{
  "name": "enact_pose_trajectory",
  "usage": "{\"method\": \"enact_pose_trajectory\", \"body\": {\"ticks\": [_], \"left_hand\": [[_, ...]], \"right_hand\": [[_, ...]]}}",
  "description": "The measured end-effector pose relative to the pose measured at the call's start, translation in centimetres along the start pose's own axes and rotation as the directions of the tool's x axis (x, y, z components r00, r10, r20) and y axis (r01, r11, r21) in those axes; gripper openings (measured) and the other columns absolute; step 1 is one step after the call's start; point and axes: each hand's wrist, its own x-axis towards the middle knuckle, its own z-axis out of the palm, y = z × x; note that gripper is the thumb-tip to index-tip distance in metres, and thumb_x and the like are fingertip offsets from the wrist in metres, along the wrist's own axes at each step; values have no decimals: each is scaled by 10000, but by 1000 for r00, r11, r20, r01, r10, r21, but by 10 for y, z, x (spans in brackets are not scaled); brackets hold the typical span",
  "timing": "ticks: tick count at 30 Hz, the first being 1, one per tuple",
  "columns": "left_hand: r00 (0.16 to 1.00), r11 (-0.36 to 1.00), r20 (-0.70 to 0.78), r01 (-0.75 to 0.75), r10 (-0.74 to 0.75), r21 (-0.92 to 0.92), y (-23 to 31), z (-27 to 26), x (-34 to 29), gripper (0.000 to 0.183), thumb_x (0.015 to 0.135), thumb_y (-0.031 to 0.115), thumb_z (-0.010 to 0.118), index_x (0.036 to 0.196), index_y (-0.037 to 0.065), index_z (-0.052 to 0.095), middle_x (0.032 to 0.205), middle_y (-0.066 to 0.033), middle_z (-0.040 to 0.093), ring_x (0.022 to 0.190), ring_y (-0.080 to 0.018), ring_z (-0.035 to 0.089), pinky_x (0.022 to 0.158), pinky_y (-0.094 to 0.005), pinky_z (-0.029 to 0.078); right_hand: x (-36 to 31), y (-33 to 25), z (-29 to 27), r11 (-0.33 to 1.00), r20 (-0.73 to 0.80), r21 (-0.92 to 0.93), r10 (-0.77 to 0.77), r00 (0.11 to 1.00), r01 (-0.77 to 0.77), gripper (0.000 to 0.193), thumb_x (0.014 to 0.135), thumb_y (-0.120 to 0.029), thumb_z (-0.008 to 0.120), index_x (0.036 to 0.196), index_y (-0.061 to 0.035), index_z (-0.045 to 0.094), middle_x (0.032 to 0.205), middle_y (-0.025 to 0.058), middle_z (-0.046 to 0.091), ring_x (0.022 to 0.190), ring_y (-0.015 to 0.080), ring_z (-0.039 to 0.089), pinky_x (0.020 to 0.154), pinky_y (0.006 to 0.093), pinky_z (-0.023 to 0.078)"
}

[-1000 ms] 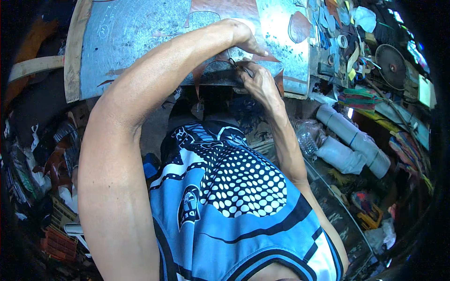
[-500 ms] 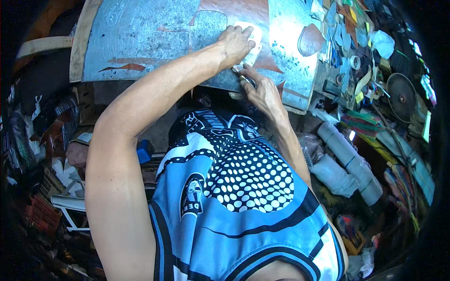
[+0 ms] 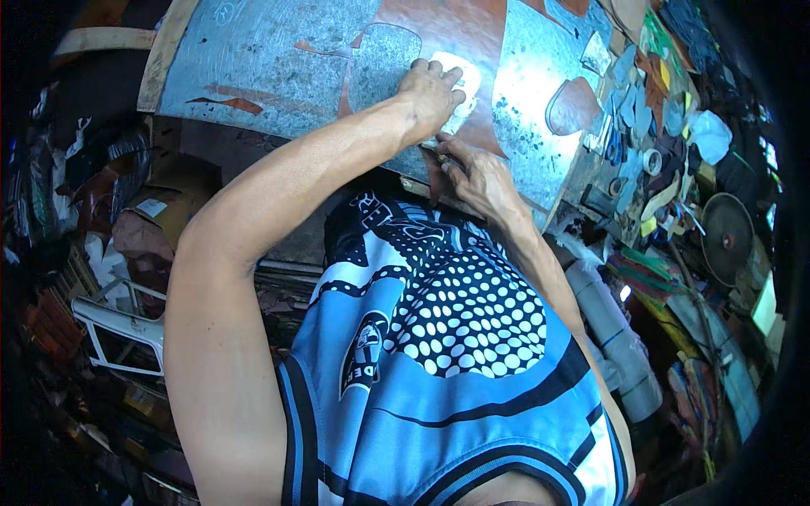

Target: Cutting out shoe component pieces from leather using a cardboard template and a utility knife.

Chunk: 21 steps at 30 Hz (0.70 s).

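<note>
My left hand (image 3: 432,91) presses down on a white rounded template (image 3: 469,78), fingers stretched and slightly apart. Under the template lies a sheet of brown leather (image 3: 447,24), spread over a scuffed metal-topped table (image 3: 270,29). By the near end of the template, my right hand (image 3: 477,174) is closed around a small knife (image 3: 430,146); its tip is close to the leather, and most of it is hidden by the fingers. A strip of leather (image 3: 436,175) hangs over the table's front edge beside the right hand.
A rounded leather piece (image 3: 574,106) lies to the right on the metal top. Thin leather offcuts (image 3: 226,103) lie at left. Scraps and a tape roll (image 3: 652,161) crowd the right side, near a round disc (image 3: 727,239). Wrapped rolls (image 3: 620,337) lie below.
The view has shifted, so the table appears turned. My right hand has drawn the knife toward the table's front edge, where a leather strip now hangs lower. My left hand stays on the template.
</note>
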Motion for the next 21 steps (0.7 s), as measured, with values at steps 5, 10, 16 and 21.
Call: {"method": "enact_pose_trajectory", "body": {"ticks": [5,10,16,21], "left_hand": [[995,996,65,76,-73,-40,11,-5,2,579,769,94,741,1317,134,561,1539,-117,362,1279,-299,481,1016,-406,424],[994,994,54,101,-99,-28,15,-3,5,551,788,91,726,1313,135,564,1546,-113,358,1272,-294,486,1023,-399,424],[994,994,12,107,-107,9,17,-2,4,511,807,90,706,1298,128,569,1548,-109,354,1238,-283,506,1007,-383,436],[994,994,14,105,-106,38,18,-4,2,490,819,71,686,1292,119,569,1551,-109,347,1217,-275,516,993,-374,445]], "right_hand": [[-2,11,-4,978,-78,-113,-183,980,173,298,882,-126,572,1155,-81,682,1384,173,556,1071,408,643,919,460,529],[-1,23,-8,978,-45,-69,-199,979,195,306,868,-109,573,1153,-91,683,1414,171,529,1067,413,643,904,471,537],[6,30,-23,971,37,-70,-226,973,229,337,838,-72,578,1158,-102,678,1409,161,537,1067,397,646,906,470,539],[13,36,-39,963,139,-92,-241,961,255,355,828,-51,575,1164,-109,676,1403,127,551,1099,373,639,932,454,534]]}}
